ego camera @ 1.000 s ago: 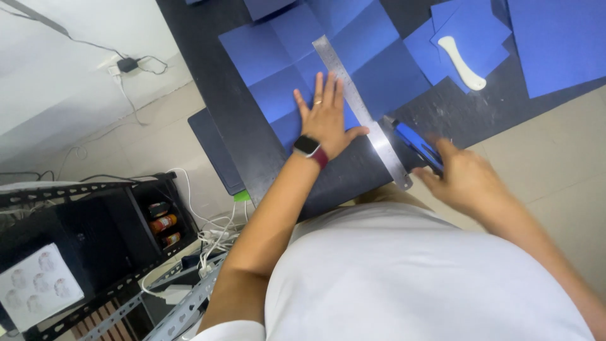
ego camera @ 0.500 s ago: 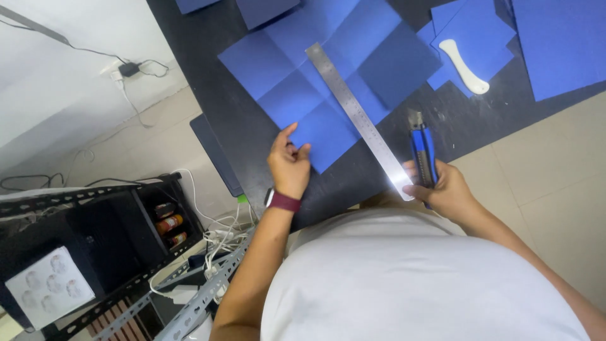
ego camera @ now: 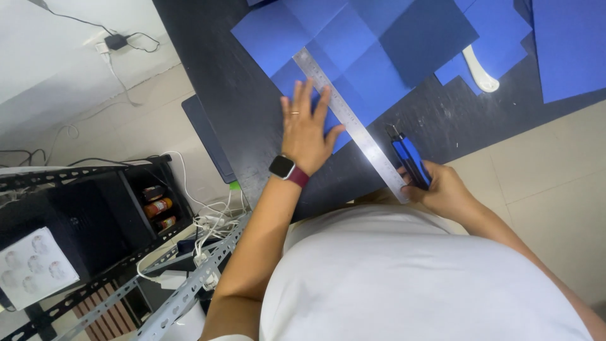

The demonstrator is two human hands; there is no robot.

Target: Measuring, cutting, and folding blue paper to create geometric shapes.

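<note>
Blue paper [ego camera: 353, 57], thin and floppy, pinned flat under spread left hand [ego camera: 307, 129] beside steel ruler [ego camera: 350, 120]; right hand [ego camera: 442, 189], at 3 o'clock, clamped round blue knife [ego camera: 411, 161].

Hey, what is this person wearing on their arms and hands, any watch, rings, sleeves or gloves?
Both arms are bare, with no gloves. The left hand has a thin ring on one finger, and its wrist carries a smartwatch with a dark square face on a maroon band. The right hand shows no ring or watch from this view. A white short-sleeved shirt covers the torso.
</note>
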